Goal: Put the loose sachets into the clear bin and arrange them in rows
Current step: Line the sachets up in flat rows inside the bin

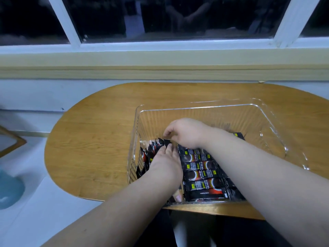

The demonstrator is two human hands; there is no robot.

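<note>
A clear bin stands on the oval wooden table. Inside it lie several black sachets stacked flat in a row, and more black sachets stand on edge against the bin's left wall. My left hand reaches into the bin, its fingers lying straight against the upright sachets and its thumb near the bin's front wall. My right hand is over the far end of that upright bundle, fingertips curled and pinching the sachets' top ends. The bin's right half holds nothing.
The table's far edge meets a wall under a window sill. A blue round object sits at the lower left on a pale surface. A wooden frame corner shows at the left edge.
</note>
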